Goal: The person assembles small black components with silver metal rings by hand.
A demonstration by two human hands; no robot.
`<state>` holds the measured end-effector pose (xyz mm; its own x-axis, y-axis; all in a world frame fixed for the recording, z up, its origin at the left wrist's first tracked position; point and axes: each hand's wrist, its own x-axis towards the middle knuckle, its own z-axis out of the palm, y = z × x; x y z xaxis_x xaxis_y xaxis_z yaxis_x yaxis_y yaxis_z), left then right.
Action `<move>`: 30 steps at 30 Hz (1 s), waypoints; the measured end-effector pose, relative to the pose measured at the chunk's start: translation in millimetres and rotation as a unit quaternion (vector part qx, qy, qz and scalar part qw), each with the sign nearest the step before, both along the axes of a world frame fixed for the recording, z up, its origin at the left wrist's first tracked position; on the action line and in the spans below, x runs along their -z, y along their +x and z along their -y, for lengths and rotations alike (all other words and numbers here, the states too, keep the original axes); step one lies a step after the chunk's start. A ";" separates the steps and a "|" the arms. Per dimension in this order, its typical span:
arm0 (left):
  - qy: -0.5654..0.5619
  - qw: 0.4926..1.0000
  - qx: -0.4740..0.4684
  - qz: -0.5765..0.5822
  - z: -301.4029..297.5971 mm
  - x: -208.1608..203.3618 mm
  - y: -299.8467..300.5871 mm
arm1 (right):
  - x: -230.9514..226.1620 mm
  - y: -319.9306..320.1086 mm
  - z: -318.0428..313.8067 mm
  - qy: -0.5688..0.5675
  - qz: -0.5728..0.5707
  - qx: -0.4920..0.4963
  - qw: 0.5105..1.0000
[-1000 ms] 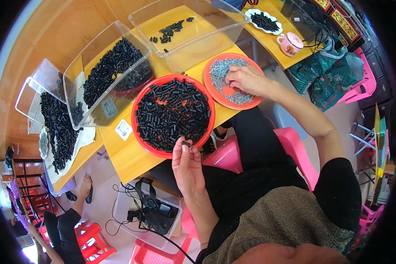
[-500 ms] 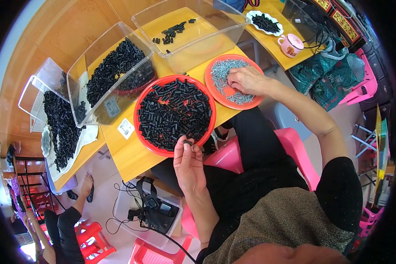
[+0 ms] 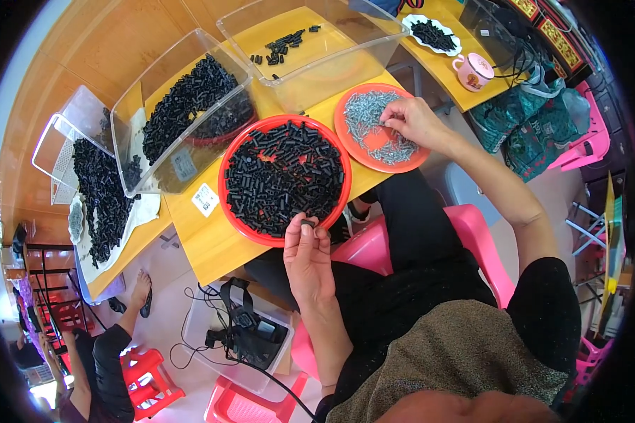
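My left hand (image 3: 309,264), at the near rim of the red basin (image 3: 228,218), pinches a small black plastic piece between thumb and fingertips. That basin is heaped with short black cylindrical pieces (image 3: 282,183). Over the orange-red plate (image 3: 408,166) to its right is my right hand (image 3: 415,121), thumb and fingers pinched together just above small silver screw-like parts (image 3: 365,116). Whatever lies between those right fingertips is too small to make out.
A clear bin (image 3: 183,173) of black pieces stands left of the basin. Behind it another clear bin (image 3: 310,83) holds a few. More black pieces (image 3: 102,201) cover a cloth at far left. A pink mug (image 3: 474,72) stands far right. Another person's leg (image 3: 130,310) shows lower left.
My right hand has lifted slightly out of the silver parts and shifted right, fingers pinched. The left hand keeps its black piece. The whole view has shifted a little.
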<state>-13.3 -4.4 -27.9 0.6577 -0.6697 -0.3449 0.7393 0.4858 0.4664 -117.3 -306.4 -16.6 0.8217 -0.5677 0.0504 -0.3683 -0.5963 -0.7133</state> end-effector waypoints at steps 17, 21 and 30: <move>-0.009 1.000 0.004 -0.007 -0.2 -0.9 1.6 | 1.4 6.8 -0.7 -0.219 -0.087 -0.148 0.960; -0.017 1.000 0.015 -0.016 -1.4 -1.0 2.6 | 2.8 6.1 -0.6 -0.242 -0.045 -0.180 0.952; 0.007 1.000 0.017 -0.002 0.4 1.2 -2.0 | -55.9 14.0 -130.1 0.175 0.062 -0.122 0.975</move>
<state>-15.3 -4.8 -29.1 0.6333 -0.6867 -0.3569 0.7573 0.4546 0.4689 -103.3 -176.2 39.3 0.9344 -0.3561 -0.0039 -0.1442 -0.3683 -0.9185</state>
